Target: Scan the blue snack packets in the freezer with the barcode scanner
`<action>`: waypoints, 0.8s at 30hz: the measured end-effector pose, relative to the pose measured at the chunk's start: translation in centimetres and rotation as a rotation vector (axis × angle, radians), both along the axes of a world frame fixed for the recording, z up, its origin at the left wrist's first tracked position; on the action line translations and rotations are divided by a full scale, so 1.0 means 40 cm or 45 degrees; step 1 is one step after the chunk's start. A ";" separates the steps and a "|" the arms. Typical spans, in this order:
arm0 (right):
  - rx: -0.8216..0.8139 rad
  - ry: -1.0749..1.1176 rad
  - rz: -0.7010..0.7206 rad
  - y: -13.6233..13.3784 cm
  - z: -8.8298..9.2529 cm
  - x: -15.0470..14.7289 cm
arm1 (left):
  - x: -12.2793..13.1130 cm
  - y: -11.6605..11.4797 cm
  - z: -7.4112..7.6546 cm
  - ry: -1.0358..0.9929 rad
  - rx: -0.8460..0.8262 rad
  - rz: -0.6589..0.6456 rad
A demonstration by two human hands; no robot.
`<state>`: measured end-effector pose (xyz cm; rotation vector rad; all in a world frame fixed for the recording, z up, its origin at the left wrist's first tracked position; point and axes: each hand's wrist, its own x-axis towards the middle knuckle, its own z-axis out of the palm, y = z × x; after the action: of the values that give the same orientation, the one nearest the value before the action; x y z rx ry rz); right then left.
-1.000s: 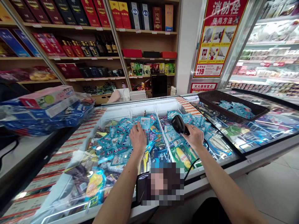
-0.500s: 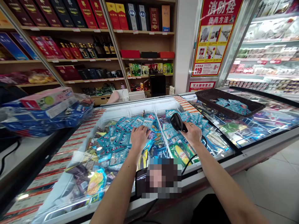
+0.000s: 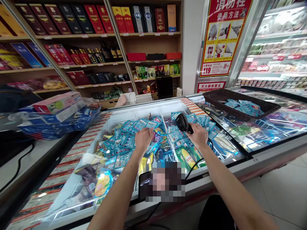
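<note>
Blue foil sachets [image 3: 121, 143] lie heaped in the left compartment of a chest freezer [image 3: 141, 108], whose glass lid [image 3: 259, 134] covers its right end. Behind the freezer, wooden shelves [image 3: 153, 34] carry boxed liquor [image 3: 94, 19], and a red-and-yellow fire hydrant poster [image 3: 223, 38] hangs beyond its far right corner. Further right stands a chilled display case [image 3: 275, 54]. Left of the freezer, plastic-wrapped cartons [image 3: 57, 116] sit on a counter [image 3: 28, 153]. A dark woven tray [image 3: 240, 99] rests on the glass lid, holding more sachets. The left hand [image 3: 144, 139] is open, palm down, fingers slightly apart, over the sachets; whether it touches them is hard to tell. The right hand [image 3: 198, 135] wraps closed around a black handheld barcode scanner [image 3: 182, 123], whose cord [image 3: 200, 166] runs down toward the freezer's front edge.
</note>
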<state>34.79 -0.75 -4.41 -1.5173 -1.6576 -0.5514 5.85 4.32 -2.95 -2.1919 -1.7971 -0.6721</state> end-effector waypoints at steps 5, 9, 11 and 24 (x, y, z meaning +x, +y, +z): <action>0.018 0.005 0.003 -0.004 0.004 0.001 | 0.007 0.004 0.026 -0.081 -0.049 -0.025; 0.039 0.000 -0.001 -0.005 0.003 0.002 | 0.033 -0.016 0.022 -0.108 -0.005 -0.246; 0.026 -0.002 -0.012 -0.005 0.002 0.002 | 0.052 -0.028 0.014 -0.154 -0.047 -0.360; 0.046 0.008 -0.016 -0.010 0.010 0.004 | 0.224 -0.031 0.004 -0.129 -0.285 -0.647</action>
<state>34.97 -1.15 -4.00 -1.5029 -1.6257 -0.5796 14.83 3.08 -2.80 -2.8540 -1.4132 -0.7148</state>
